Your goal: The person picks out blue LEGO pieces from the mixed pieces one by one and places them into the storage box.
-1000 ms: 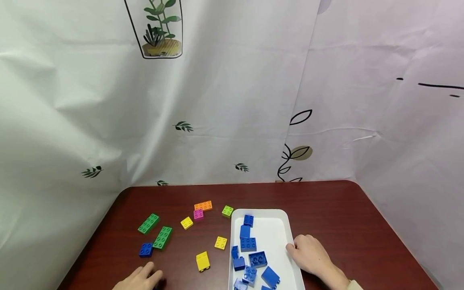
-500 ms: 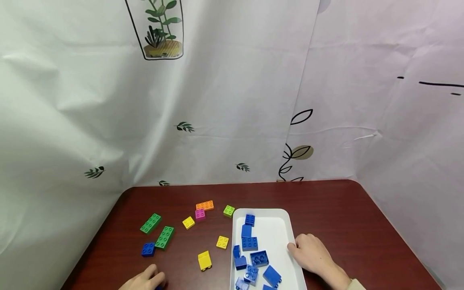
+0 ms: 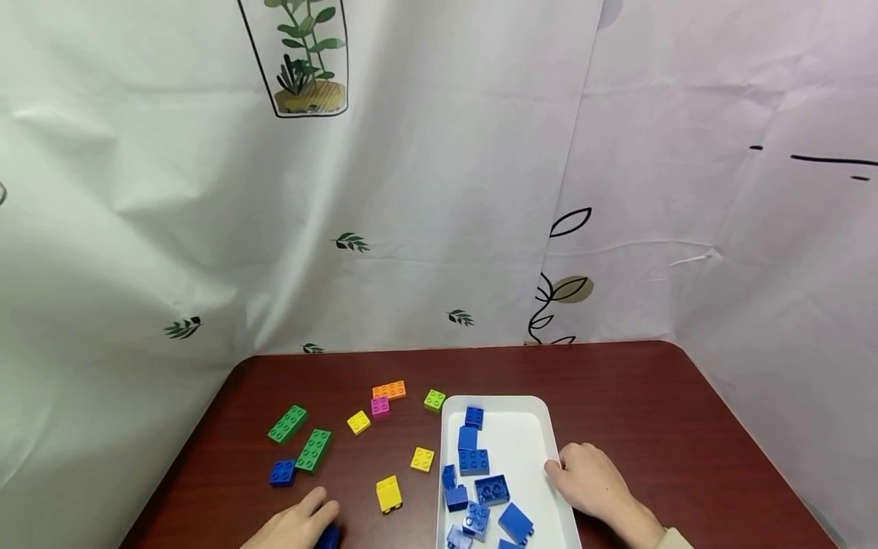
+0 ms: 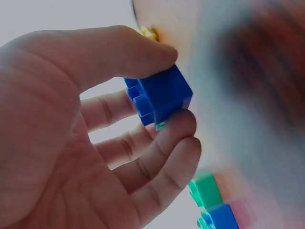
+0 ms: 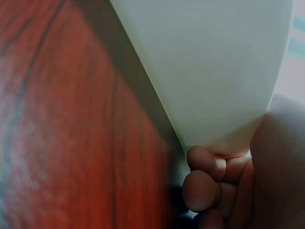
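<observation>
My left hand (image 3: 293, 524), low in the head view, pinches a blue toy building brick (image 4: 167, 91) between thumb and fingers; its studs face the palm in the left wrist view. My right hand (image 3: 591, 482) grips the right side of a white tray (image 3: 516, 438), the thumb over the rim and curled fingers (image 5: 200, 191) against the outer wall in the right wrist view. Several blue bricks (image 3: 473, 462) lie in the tray, mostly along its left half. Another blue brick (image 3: 283, 473) sits on the table just beyond my left hand, beside a green brick (image 3: 314, 451).
On the brown table (image 3: 658, 412) lie a second green brick (image 3: 287, 424), an orange brick (image 3: 389, 390), a pink brick (image 3: 380, 407), a lime brick (image 3: 434, 401) and three yellow ones, the nearest yellow brick (image 3: 389, 494) between left hand and tray. A white curtain (image 3: 425, 191) hangs behind.
My left hand has moved right and slightly up, and the blue brick it holds now shows beyond its fingers. My right hand keeps its place on the tray's edge.
</observation>
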Demonstrator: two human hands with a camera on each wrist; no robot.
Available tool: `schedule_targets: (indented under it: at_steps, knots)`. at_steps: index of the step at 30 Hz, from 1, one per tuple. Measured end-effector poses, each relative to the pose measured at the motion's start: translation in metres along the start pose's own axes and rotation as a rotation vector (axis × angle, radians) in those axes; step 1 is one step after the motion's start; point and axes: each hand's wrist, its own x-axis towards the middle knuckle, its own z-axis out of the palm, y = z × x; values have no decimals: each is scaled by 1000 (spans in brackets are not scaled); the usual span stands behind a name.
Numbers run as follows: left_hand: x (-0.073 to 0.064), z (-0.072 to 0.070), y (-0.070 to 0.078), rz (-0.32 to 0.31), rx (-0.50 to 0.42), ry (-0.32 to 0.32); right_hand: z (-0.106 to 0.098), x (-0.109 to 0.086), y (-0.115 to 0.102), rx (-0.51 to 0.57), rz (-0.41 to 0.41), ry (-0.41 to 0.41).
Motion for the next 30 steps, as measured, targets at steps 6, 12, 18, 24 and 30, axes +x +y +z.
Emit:
schedule_targets:
  at_steps: [6, 12, 18, 24, 30]
  knots:
    - [14, -13, 25, 77, -23, -11, -2, 0, 1, -7, -4, 0]
    - [34, -22, 61, 92, 54, -3, -1, 0, 2, -13, -12, 2]
    - [52, -30, 91, 103, 110, 31, -1, 1, 2, -6, -11, -3]
    - [73, -34, 110, 217, 121, 160, 0, 1, 2, -6, -17, -3]
    - [97, -32, 125, 346, 140, 235, 0, 1, 2, -9, -18, -3]
